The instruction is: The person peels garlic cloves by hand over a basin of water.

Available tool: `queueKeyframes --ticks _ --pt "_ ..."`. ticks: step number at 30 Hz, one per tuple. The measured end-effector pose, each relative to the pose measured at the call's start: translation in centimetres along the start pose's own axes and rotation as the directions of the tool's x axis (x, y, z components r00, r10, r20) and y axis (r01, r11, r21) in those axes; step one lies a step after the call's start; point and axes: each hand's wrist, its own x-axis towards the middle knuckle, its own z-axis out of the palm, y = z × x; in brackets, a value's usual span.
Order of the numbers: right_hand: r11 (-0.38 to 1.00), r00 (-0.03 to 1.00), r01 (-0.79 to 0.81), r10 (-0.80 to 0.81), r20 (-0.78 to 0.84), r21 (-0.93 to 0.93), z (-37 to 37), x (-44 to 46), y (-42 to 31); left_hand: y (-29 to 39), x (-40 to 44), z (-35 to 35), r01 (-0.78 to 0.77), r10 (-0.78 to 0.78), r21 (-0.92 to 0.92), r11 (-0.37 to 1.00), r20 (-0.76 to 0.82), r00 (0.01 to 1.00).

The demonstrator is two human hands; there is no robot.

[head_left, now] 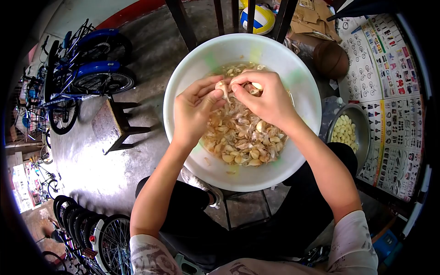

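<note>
Both hands are raised over a large white basin (183, 151) that holds water, garlic cloves (254, 153) and loose skins. Between the thumb and fingers of my left hand (198, 106) is a garlic clove (222, 87) with papery skin hanging from it. My right hand (266, 98) meets it from the other side, its thumb and forefinger pinched at the clove's skin. A pale peeled clove (257, 85) and some unpeeled garlic show in the curled fingers of my right hand. To the right, a metal bowl (365, 133) contains peeled garlic cloves (343, 132).
A wooden stool (110, 123) stands left of the basin, with blue bicycles (98, 68) beyond it and more bicycle wheels (114, 243) at lower left. Dark bars (220, 18), a volleyball (259, 20) and a brown ball (331, 59) are behind the basin. Printed sheets (389, 91) lie at right.
</note>
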Motion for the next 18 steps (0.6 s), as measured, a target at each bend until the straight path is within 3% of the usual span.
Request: queueKeyframes --ticks 5,8,10,11,13,17,18 --pt "0.996 0.995 -0.093 0.093 0.018 -0.005 0.1 0.0 -0.9 -0.4 0.2 -0.1 0.014 -0.012 -0.105 0.994 0.020 1.000" --pt "0.989 0.997 0.043 -0.033 0.074 -0.140 0.1 0.0 -0.9 -1.0 0.3 -0.2 -0.020 0.022 -0.038 0.999 0.045 0.999" --pt "0.993 0.995 0.054 -0.045 0.092 -0.104 0.1 -0.1 -0.9 -0.5 0.6 -0.1 0.085 -0.109 -0.292 0.953 -0.066 0.992" --pt "0.993 0.995 0.055 -0.045 0.092 -0.104 0.0 0.0 -1.0 -0.5 0.7 -0.3 0.085 -0.109 -0.292 0.953 -0.066 0.992" --pt "0.991 0.988 -0.094 0.104 0.114 -0.092 -0.4 0.1 -1.1 -0.7 0.9 -0.7 0.023 -0.016 -0.376 0.926 0.021 1.000" --pt "0.989 0.991 -0.120 0.124 0.051 -0.087 0.0 -0.1 -0.7 -0.5 0.7 -0.3 0.011 0.013 -0.305 0.952 0.076 0.997" --pt "0.984 0.983 -0.179 0.180 0.040 -0.008 0.3 -0.2 -0.4 -0.5 0.6 -0.1 -0.033 0.047 -0.224 0.974 0.056 0.997"
